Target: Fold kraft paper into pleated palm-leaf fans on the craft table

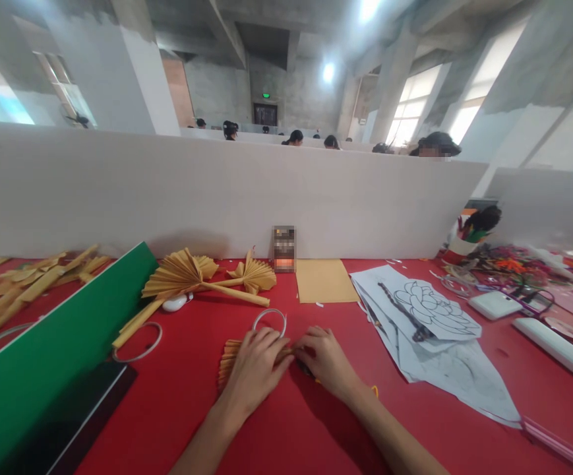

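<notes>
On the red table, a piece of pleated tan paper sticks out to the left from under my left hand. The fingers of that hand are bent closed on the paper. My right hand meets it fingertip to fingertip, pinching the paper's narrow end between the two hands. A pale ring, like a tape roll, lies just behind my left hand. Under my right hand is something dark, mostly hidden, and a small yellow loop shows beside the wrist.
Folded paper fans on rolled paper sticks lie at the back left, near a green board. A tan paper sheet and a phone are by the white partition. To the right are drawings and white cases.
</notes>
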Demonstrator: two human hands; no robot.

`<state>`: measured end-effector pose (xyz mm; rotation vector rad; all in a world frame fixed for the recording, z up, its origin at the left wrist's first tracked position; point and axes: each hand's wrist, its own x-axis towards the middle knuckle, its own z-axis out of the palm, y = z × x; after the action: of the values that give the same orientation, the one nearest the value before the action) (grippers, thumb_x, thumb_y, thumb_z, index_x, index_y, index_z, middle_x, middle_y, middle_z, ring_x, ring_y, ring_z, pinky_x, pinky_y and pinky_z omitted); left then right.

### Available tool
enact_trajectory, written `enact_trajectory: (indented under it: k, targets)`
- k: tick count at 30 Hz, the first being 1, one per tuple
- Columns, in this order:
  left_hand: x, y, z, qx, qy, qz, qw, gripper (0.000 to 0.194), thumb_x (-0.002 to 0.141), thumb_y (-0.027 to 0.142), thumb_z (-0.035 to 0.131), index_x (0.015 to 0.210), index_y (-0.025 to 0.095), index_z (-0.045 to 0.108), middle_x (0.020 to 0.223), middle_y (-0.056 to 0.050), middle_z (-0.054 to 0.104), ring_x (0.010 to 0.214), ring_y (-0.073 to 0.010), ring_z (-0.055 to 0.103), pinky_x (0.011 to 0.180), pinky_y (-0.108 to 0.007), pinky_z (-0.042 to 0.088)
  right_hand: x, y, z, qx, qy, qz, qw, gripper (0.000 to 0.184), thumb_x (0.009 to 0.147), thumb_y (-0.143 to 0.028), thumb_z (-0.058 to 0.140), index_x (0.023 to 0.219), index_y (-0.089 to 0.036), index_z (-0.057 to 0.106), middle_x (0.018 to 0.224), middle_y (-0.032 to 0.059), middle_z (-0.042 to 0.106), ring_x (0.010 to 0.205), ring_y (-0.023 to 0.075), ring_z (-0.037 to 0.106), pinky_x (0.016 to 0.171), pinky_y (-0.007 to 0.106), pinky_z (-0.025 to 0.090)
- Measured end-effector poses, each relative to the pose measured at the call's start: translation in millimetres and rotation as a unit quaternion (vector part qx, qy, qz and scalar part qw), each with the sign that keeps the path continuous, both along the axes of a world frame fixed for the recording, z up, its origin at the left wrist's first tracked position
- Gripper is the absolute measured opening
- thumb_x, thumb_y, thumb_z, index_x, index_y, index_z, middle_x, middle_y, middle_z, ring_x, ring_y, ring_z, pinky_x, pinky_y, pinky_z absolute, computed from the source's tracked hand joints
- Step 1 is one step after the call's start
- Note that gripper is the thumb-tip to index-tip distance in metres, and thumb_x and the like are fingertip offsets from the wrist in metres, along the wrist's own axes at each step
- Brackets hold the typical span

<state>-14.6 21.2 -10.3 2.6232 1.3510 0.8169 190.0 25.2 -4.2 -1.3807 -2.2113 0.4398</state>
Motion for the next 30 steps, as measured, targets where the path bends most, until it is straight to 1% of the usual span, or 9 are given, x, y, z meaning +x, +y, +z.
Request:
enact_trajectory:
  k: [4,12,17,19,21,22,24,27,30]
  targets:
    - [-1,4,-7.4,0.008,0.016,-0.011,1.0,0.026,0.106,0.022,0.051,0.1,0.026,0.075,0.099,-0.003,0.077,0.097,-0.0235,0.067,0.088,-0.04,0.043,-1,-1,-2.1,0.014,-0.024,0.007,1.0,0.018,0.102,-0.016,0.062,0.094,-0.024,0.076,0.091,0.0006,0.073,0.091,0.0174,0.065,0.085,0.029,0.04]
    - [-4,9,-13.5,0.021,0.052,0.007,0.998,0.028,0.103,0.013,0.052,0.112,0.026,0.074,0.096,-0.004,0.072,0.096,-0.0266,0.066,0.09,-0.043,0.046,0,-2,-4.6,0.079,-0.154,0.012,0.985,0.022,0.104,-0.018,0.058,0.089,-0.022,0.074,0.09,0.0046,0.071,0.092,0.0214,0.062,0.082,0.032,0.039]
    - [-4,9,-10.3,0.02,0.056,0.008,0.998,0.027,0.1,0.009,0.052,0.11,0.026,0.071,0.104,-0.005,0.071,0.102,-0.0272,0.065,0.091,-0.044,0.048,6,4,3.8,0.032,-0.128,0.009,0.991,0.025,0.106,-0.021,0.054,0.093,-0.025,0.075,0.091,0.0017,0.074,0.09,0.0179,0.066,0.079,0.027,0.041]
    - [-5,9,-9.2,0.034,0.051,0.013,0.998,0.025,0.099,0.01,0.053,0.109,0.024,0.071,0.106,-0.006,0.071,0.104,-0.0274,0.065,0.095,-0.045,0.048,15,22,11.8,0.014,-0.14,-0.004,0.99,0.026,0.107,-0.028,0.052,0.097,-0.025,0.076,0.093,0.0023,0.075,0.088,0.0179,0.069,0.077,0.026,0.042]
    - [-7,10,-9.8,0.052,0.046,0.036,0.997,0.024,0.098,0.011,0.054,0.108,0.023,0.072,0.11,-0.008,0.071,0.109,-0.0287,0.064,0.1,-0.047,0.047,26,51,20.4,0.022,-0.15,-0.034,0.988,0.026,0.108,-0.029,0.048,0.116,-0.022,0.073,0.11,0.0084,0.075,0.1,0.0212,0.069,0.082,0.028,0.044]
    - [-9,11,-11.0,0.06,0.049,0.055,0.996,0.023,0.098,0.012,0.054,0.108,0.021,0.073,0.113,-0.01,0.071,0.111,-0.0299,0.064,0.101,-0.048,0.047,30,68,24.2,0.027,-0.156,-0.049,0.986,0.03,0.108,-0.028,0.047,0.129,-0.02,0.067,0.123,0.012,0.073,0.11,0.0229,0.067,0.087,0.029,0.044]
    - [-14,13,-14.8,0.074,0.065,0.11,0.989,0.027,0.096,0.01,0.054,0.112,0.019,0.074,0.121,-0.013,0.07,0.115,-0.0328,0.063,0.102,-0.051,0.047,36,100,30.1,0.024,-0.178,-0.055,0.982,0.035,0.105,-0.026,0.052,0.138,-0.018,0.061,0.132,0.0145,0.069,0.116,0.0243,0.066,0.09,0.03,0.043]
    - [-21,15,-20.9,0.091,0.088,0.198,0.972,0.037,0.095,0.007,0.05,0.126,0.016,0.07,0.133,-0.016,0.067,0.121,-0.036,0.06,0.103,-0.054,0.046,33,133,33.9,0.001,-0.229,-0.024,0.973,0.026,0.101,-0.031,0.058,0.121,-0.021,0.072,0.118,0.0096,0.076,0.103,0.0223,0.07,0.081,0.026,0.044]
    - [-22,15,-22.1,0.107,0.073,0.217,0.968,0.043,0.096,0.008,0.05,0.136,0.014,0.064,0.139,-0.017,0.064,0.126,-0.0354,0.058,0.106,-0.054,0.045,26,145,35.2,-0.017,-0.285,0.004,0.958,0.025,0.101,-0.039,0.058,0.107,-0.023,0.077,0.109,0.0078,0.078,0.099,0.0225,0.071,0.078,0.025,0.043]
